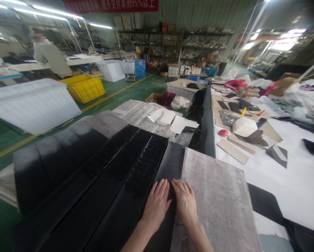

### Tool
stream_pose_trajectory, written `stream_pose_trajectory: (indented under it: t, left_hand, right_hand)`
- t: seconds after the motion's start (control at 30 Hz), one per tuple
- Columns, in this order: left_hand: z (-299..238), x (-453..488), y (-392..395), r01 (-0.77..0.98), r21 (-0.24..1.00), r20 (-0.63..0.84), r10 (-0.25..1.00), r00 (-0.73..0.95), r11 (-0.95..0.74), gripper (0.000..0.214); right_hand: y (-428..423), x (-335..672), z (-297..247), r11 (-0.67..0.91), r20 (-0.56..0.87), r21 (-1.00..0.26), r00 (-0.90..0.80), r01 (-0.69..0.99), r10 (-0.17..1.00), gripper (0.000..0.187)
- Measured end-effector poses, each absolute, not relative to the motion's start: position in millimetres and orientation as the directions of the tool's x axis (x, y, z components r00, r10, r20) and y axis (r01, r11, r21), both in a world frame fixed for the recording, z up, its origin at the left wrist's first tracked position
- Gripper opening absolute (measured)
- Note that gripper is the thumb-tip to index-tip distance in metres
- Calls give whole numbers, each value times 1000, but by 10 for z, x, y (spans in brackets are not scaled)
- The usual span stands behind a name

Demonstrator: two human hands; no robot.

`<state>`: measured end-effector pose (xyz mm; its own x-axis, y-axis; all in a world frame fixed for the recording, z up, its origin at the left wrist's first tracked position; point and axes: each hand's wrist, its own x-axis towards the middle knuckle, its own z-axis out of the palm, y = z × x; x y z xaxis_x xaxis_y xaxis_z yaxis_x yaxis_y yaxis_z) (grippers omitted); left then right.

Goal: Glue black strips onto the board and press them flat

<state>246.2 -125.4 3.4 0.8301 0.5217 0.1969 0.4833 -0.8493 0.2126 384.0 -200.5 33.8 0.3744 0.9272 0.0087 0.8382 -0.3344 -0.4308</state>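
My left hand (157, 204) lies flat, fingers stretched forward, over the seam between a wide black strip (122, 206) and a narrower black strip (174, 159) to its right. Just beside it, my right hand (184, 201) rests palm down with its fingertips on the narrow strip's right edge. Neither hand grips anything. Several long black strips lie side by side on a worn grey board (214, 185). More black pieces (59, 154) cover the board's left side. The near ends of the strips run out of view.
On the right, a white-topped table (301, 182) carries a white bottle (244, 126), a red ball-like object (223, 133) and scraps. White pieces (167, 117) lie ahead. To the left stand a white bin (33, 105) and a yellow crate (84, 87). A person (50, 56) is farther back.
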Motion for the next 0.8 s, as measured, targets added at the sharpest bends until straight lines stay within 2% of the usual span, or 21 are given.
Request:
stream_pose_trajectory:
  t: [0.23, 0.5, 0.8]
  left_hand:
    - [-9, 2435, -1292, 498, 193, 182, 530, 828, -845, 62]
    - [-56, 2417, -1342, 550, 184, 243, 580, 778, -815, 53]
    - [-41, 2392, -1322, 511, 193, 241, 545, 803, -838, 48]
  right_hand:
    - [-2003, 3840, 288, -332, 24, -365, 365, 870, 931, 48]
    - [-2106, 3896, 329, -312, 110, -410, 386, 857, 916, 41]
    - [-2134, 3798, 320, -362, 33, -491, 432, 792, 901, 47]
